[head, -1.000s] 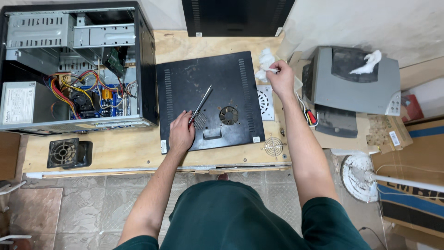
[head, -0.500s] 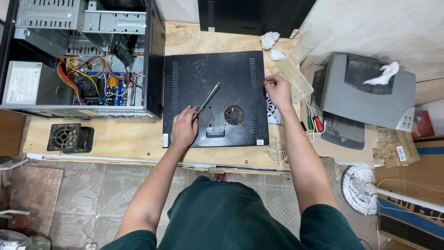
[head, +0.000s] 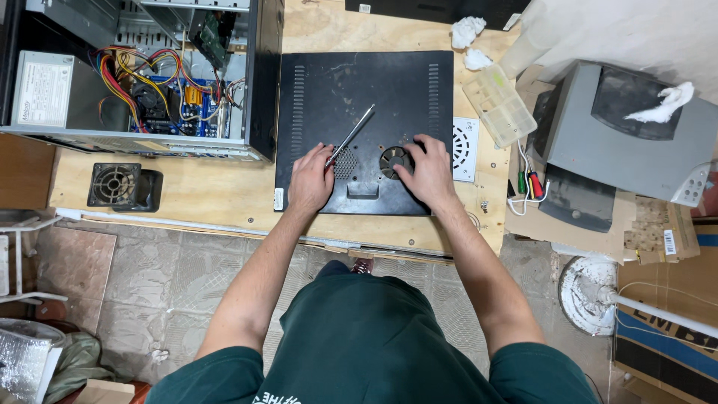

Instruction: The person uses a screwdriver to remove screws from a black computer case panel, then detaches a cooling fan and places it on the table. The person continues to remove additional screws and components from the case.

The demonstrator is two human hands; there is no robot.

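Observation:
A black metal computer side panel (head: pixel 374 82) lies flat on the plywood bench (head: pixel 217 187). My left hand (head: pixel 310 179) rests on its near part and grips the handle of a slim screwdriver (head: pixel 353 133) that points up and to the right. My right hand (head: pixel 428 170) lies on the panel with its fingers spread beside a small round fan (head: pixel 393 159) mounted in the panel.
An open computer case (head: pixel 142 75) with coloured cables lies at the left. A loose black fan (head: pixel 123 185) sits below it. A white vent grille (head: pixel 465 146), a clear plastic box (head: pixel 499 105), crumpled tissues (head: pixel 467 31), small screwdrivers (head: pixel 529 183) and a grey device (head: pixel 624 127) are at the right.
My right hand has come back from the tissues at the far right and now sits on the panel by the round fan. The left hand keeps its hold on the screwdriver.

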